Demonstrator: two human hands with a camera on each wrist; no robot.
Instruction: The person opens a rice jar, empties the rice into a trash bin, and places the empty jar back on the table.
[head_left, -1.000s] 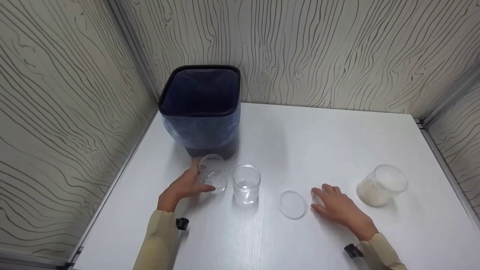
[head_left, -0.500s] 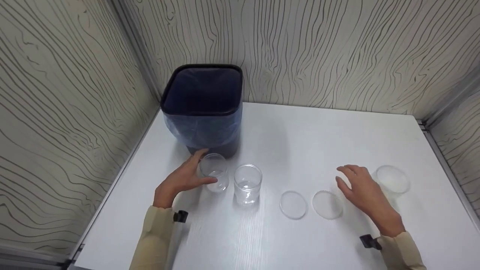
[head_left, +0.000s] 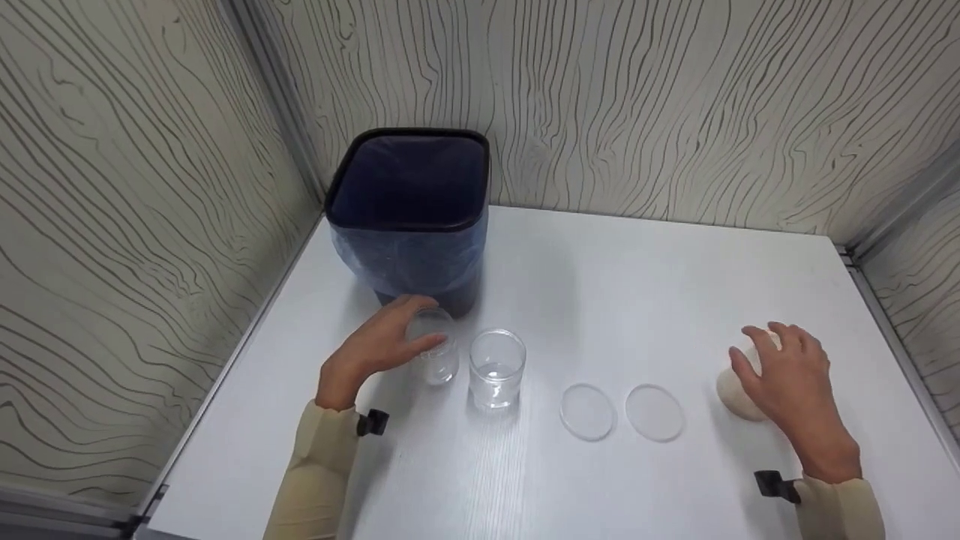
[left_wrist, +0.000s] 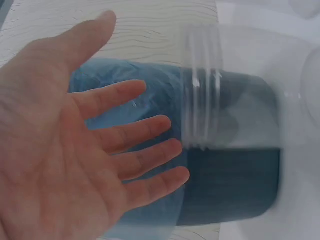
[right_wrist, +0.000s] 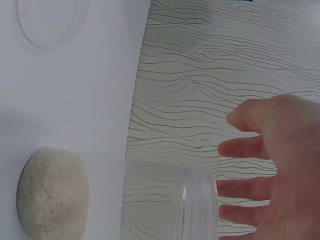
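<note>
Two clear screw-neck jars stand left of centre on the white table. My left hand [head_left: 379, 346] hovers around the top of the left jar [head_left: 439, 369], thumb and fingers spread. In the left wrist view its fingertips point toward the jar's threaded neck [left_wrist: 202, 90]. Beside it stands the second jar [head_left: 496, 379], without a lid. At the right, my right hand [head_left: 793, 382] is over a clear jar [right_wrist: 152, 200] partly filled with off-white grains [right_wrist: 55, 195] that look like rice. Its fingers spread close to the rim, and it partly hides the jar in the head view.
Two clear round lids [head_left: 587, 412] lie side by side on the table [head_left: 570, 487], between the jars. A dark bin [head_left: 409, 259] with a blue liner stands behind the left jar. Wood-patterned panels [head_left: 600, 97] border the table at the back and sides.
My right hand has left the right-hand lid and moved right to the grain-filled jar. My left hand has shifted slightly upward around the left jar, which stays in about the same place.
</note>
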